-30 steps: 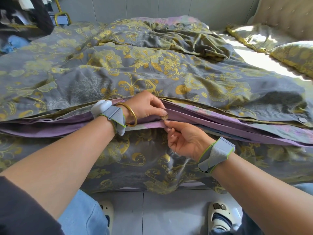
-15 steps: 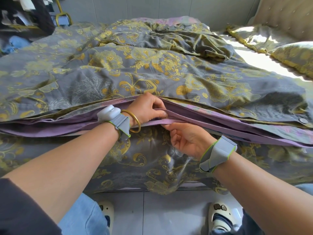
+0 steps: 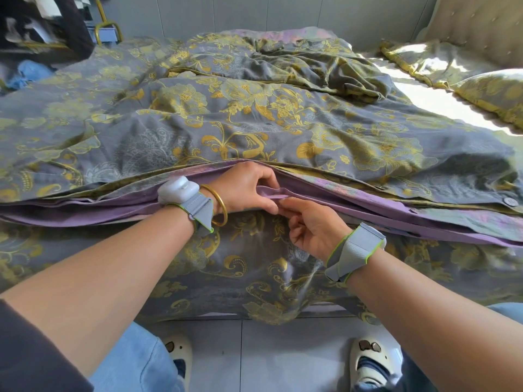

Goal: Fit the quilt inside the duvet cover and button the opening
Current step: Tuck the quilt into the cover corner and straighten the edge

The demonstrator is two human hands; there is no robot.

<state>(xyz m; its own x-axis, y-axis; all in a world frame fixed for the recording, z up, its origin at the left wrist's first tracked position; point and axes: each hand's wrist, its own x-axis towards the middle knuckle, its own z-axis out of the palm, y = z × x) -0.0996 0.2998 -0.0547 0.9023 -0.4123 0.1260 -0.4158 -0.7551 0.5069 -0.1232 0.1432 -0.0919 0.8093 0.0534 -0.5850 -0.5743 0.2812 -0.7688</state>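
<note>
Standing nearest the camera: two pale slippers (image 3: 373, 360) on a grey tiled floor (image 3: 283, 355), with blue trouser legs (image 3: 133, 363) above them.
Forearms: both bare, each carrying a grey wrist strap edged in green; a gold bangle (image 3: 219, 203) sat on the left wrist.
Bed front: patterned grey-and-gold cloth hung down over the edge toward the floor.
Right hand (image 3: 314, 227): palm up, fingers curled, thumb and forefinger pinched on the lilac hem (image 3: 271, 193) of the opening from below.
Left hand (image 3: 246, 188): knuckles up, fingers bent and pressed onto the same lilac hem from above, touching the right fingertips. Whether a button lay between them could not be told.
Duvet cover (image 3: 254, 131): grey with yellow flowers, spread across the bed, its opening running along the near edge; lilac layers showed inside the gap on both sides of the hands.
Button (image 3: 508, 201): one, on the cover's edge far to the right.
Pillow (image 3: 492, 91): matching print, in sunlight at the far right, below a tufted headboard (image 3: 478, 21).
</note>
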